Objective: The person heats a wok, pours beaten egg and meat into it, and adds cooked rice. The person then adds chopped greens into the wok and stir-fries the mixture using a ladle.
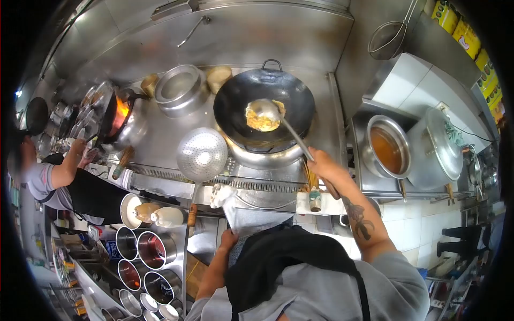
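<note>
My right hand (324,165) is closed around the handle of a ladle (294,135). The ladle's bowl rests on yellow, browned food that looks like fried egg (262,123), inside a black wok (230,107) on the burner. Low at the counter's front edge, my left hand (229,239) is closed at the lower end of a white cloth (227,206); its fingers are partly hidden. A perforated strainer (202,153) lies left of the wok, with its wooden handle pointing towards me.
A metal pot (180,88) stands behind the strainer. To the right are a pot of brown liquid (386,150) and a large lidded pot (436,150). Several sauce containers (156,250) sit at lower left. Another person (64,179) works beside a flaming wok (119,115) at far left.
</note>
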Tool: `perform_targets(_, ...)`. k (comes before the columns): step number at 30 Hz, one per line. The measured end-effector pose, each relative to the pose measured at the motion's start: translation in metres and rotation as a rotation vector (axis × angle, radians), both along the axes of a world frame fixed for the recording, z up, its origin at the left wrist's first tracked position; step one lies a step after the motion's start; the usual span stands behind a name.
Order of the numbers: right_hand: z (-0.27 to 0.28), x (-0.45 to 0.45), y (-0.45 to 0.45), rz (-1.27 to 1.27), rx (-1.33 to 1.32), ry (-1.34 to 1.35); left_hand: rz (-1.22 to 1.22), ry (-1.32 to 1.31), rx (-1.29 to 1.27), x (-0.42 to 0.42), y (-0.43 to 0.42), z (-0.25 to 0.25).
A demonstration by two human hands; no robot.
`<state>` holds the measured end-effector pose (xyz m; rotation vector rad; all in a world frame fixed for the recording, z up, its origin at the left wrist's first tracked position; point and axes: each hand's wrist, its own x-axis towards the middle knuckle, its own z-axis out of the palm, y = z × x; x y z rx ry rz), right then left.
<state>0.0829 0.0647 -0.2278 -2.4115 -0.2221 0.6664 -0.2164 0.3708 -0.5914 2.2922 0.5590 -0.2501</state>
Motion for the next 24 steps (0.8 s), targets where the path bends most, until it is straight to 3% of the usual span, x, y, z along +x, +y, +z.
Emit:
perform_targets(2,-0.028,0.022,-0.006,0.016,-0.074,-0.245,0.014,0.024,0.046,-0.006,-0.001,0.004)
perform_targets(3,-0.049,0.035,-0.007,0.024,-0.112,-0.367,0.036,0.061,0.077,-0.004,-0.007,0.03)
perform_targets(5,-0.088,0.06,0.007,-0.047,0.006,-0.302,0.053,0.131,0.107,-0.001,-0.016,0.049)
perform_targets(7,-0.084,0.056,0.029,-0.116,0.18,-0.167,0.035,0.195,0.11,-0.002,-0.013,0.045)
perform_targets(9,-0.068,0.04,0.046,-0.196,0.41,0.04,0.007,0.117,0.129,-0.008,-0.018,0.043)
perform_targets(11,-0.09,0.039,0.036,-0.114,0.579,0.229,0.004,0.014,0.171,-0.009,-0.019,0.043)
perform_targets(12,-0.097,0.041,0.027,-0.071,0.661,0.316,0.017,-0.05,0.204,-0.001,-0.024,0.066)
perform_targets(15,-0.075,0.033,-0.013,-0.04,0.63,0.374,0.056,-0.355,0.288,0.031,-0.031,0.139)
perform_targets(17,-0.062,0.031,-0.03,0.003,0.443,0.2,0.061,-0.537,0.357,0.052,-0.023,0.166)
perform_targets(21,-0.058,0.028,-0.003,0.008,-0.058,-0.222,0.051,-0.471,0.489,0.089,-0.004,0.198)
perform_targets(24,-0.077,0.021,0.03,-0.016,0.011,-0.18,-0.002,-0.316,0.548,0.11,0.02,0.182)
